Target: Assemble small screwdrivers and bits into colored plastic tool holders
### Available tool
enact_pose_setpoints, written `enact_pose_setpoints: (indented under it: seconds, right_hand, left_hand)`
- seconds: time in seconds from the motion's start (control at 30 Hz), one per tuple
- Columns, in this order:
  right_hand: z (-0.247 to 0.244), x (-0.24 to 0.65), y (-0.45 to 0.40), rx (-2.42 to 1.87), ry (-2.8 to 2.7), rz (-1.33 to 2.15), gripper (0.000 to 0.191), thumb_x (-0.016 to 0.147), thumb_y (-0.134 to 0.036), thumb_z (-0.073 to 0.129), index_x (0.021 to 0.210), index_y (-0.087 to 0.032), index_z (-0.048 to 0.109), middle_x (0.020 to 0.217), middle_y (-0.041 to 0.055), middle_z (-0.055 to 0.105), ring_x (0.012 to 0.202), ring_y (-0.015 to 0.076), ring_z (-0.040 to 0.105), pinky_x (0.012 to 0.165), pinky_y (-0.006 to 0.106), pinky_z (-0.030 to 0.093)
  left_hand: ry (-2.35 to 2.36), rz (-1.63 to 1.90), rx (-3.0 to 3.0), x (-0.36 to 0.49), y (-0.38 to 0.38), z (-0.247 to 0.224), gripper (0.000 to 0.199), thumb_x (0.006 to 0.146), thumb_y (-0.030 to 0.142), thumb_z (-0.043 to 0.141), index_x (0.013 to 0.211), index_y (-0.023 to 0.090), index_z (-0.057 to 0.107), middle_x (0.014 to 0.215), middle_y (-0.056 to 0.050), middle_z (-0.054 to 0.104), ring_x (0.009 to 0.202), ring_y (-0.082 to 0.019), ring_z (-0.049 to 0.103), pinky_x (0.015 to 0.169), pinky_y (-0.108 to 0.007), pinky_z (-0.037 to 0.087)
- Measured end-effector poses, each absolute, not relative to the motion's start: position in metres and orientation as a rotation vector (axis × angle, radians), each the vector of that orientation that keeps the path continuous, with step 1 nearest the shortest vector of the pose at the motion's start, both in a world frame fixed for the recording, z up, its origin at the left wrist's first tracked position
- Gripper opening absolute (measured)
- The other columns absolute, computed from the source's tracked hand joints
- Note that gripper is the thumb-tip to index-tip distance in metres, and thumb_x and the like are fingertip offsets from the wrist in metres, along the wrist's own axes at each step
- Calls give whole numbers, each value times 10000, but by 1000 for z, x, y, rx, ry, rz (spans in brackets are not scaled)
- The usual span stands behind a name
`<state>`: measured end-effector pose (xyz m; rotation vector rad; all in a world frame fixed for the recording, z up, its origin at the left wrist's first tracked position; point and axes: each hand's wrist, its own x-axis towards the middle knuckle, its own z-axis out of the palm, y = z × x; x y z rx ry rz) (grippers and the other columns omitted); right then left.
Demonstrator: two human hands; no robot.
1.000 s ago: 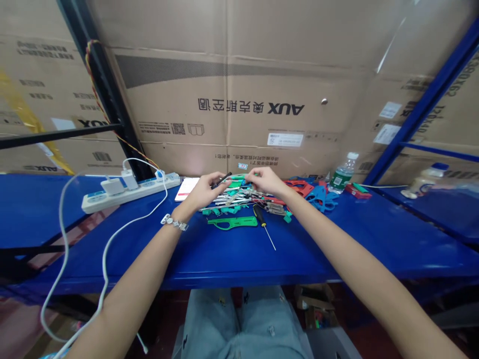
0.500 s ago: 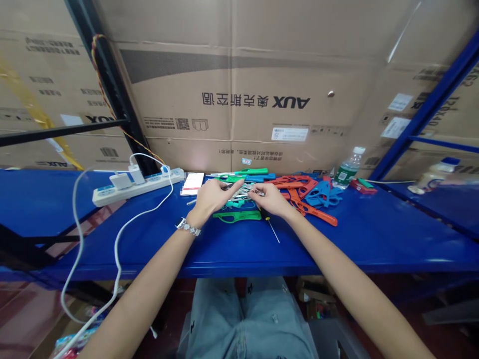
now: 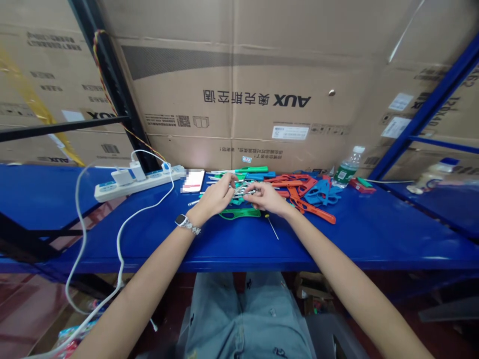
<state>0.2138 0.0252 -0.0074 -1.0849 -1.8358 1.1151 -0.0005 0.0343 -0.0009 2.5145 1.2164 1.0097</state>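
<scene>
Between the left hand (image 3: 220,194) and right hand (image 3: 267,198), fingers curled though I can't tell whether on anything, lies a jumble of thin metal pieces (image 3: 241,189), where a hasty tug could snag neighbours and scatter them toward the screwdriver (image 3: 273,228) nearer the body.

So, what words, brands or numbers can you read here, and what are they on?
"AUX 奥克斯空调": upside down, on the large middle carton.
"AUX": twice, upside down, on the cardboard at left; the upper one is partly covered.
"120X40", probably, with more characters around it: sideways, on the cardboard at far right.
Too small or blurred: the bottle label, the white carton label and the remaining carton print.
</scene>
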Motion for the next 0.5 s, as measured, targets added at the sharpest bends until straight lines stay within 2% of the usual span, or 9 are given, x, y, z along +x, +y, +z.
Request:
enact_pose_setpoints:
  seconds: [0.13,0.23,0.37,0.5]
  right_hand:
    - [-20,212,31,-1107,-1935,826,303,837,-456,682,984,-198,623,561,-53,577,482,133,514,510,239,363]
    - [-25,211,32,-1139,-2019,480,241,855,-391,679,996,-196,666,758,0,676,657,163,603,632,266,412]
    - [-22,210,27,-1284,-2104,286,279,856,-365,708,1093,-221,687,1026,47,741,825,201,649,725,301,429]
    - [-16,208,20,-1285,-2185,163,296,877,-328,689,1155,-229,673,1092,68,725,965,245,648,870,387,437]
  left_hand:
    - [1148,992,2518,-3,40,-7,288,921,224,363,1173,204,500,1080,-99,663,916,-257,640,839,-402,481]
    - [1115,1033,2447,-4,44,-9,240,873,215,413,1092,207,511,1040,-90,658,895,-253,633,836,-400,488]
    - [1109,1066,2361,-6,49,-11,188,849,199,419,1012,218,512,1043,-85,650,961,-257,624,890,-414,491]
    - [1087,1054,2328,-9,52,-11,183,835,186,421,989,219,515,1026,-70,642,964,-245,617,911,-413,491]
